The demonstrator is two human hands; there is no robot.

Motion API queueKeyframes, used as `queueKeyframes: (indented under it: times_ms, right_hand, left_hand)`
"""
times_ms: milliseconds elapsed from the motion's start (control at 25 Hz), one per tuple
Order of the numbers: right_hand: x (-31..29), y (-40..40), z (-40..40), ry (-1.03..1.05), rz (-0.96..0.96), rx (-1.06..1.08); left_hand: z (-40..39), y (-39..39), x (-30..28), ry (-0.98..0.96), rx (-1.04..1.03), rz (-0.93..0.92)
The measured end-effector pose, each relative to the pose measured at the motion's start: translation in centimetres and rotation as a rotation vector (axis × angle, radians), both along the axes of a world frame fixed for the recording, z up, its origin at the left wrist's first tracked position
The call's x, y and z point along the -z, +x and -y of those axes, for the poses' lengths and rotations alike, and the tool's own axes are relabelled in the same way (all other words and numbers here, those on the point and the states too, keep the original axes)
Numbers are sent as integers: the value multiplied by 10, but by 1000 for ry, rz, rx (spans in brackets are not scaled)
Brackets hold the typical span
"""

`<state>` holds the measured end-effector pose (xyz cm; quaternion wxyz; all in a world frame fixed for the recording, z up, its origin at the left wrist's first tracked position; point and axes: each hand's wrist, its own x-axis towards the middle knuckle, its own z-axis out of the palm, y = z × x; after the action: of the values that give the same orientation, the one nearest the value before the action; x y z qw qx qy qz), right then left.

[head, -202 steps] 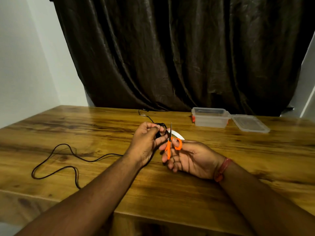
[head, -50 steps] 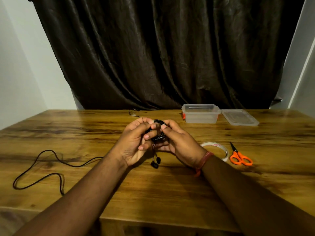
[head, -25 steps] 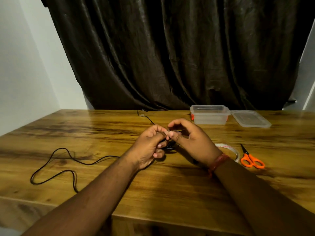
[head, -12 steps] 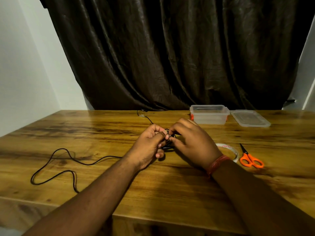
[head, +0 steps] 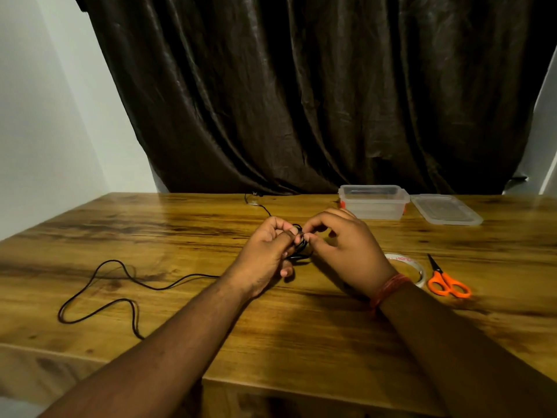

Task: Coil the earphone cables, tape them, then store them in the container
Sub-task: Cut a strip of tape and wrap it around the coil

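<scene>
A small coil of black earphone cable (head: 300,247) sits between my two hands just above the wooden table (head: 301,333). My left hand (head: 265,254) grips the coil from the left with curled fingers. My right hand (head: 343,248) pinches the coil's top with thumb and forefinger. Most of the coil is hidden by the fingers. A second black earphone cable (head: 120,285) lies loose in wide loops on the table to the left. The clear open container (head: 373,202) stands at the back right.
The container's clear lid (head: 446,209) lies beside it on the right. A roll of clear tape (head: 407,265) and orange-handled scissors (head: 446,283) lie right of my right wrist. A thin black cable end (head: 259,203) trails toward the dark curtain (head: 301,92).
My right hand's fingers have shifted on the coil, lifting from covering it to pinching its top. The left hand keeps its hold. The loose cable, tape and scissors have not moved.
</scene>
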<state>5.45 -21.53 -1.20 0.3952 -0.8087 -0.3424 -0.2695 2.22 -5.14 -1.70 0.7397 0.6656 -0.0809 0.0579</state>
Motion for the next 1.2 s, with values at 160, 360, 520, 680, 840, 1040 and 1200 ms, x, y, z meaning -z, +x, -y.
queueKeyframes:
  times_ms: [160, 360, 520, 680, 840, 1040, 1200]
  right_hand:
    - [1, 0, 0, 185, -444, -91]
    - [1, 1, 2, 285, -812, -215]
    - [-2, 2, 5, 350, -821, -223]
    - [-1, -1, 3, 317, -805, -267]
    - [0, -5, 0, 272, -833, -265]
    - [-4, -7, 3, 333, -825, -248]
    - [-1, -3, 5, 340, -830, -245]
  left_hand:
    - [-3, 3, 6, 222, -105, 111]
    - [-7, 1, 4, 375, -148, 185]
    - [-7, 1, 4, 401, -158, 209]
    - [-9, -1, 6, 583, -176, 331]
    - [-3, -1, 8, 822, -201, 512]
    - [0, -3, 6, 788, -219, 482]
    - [1, -3, 6, 747, -229, 431]
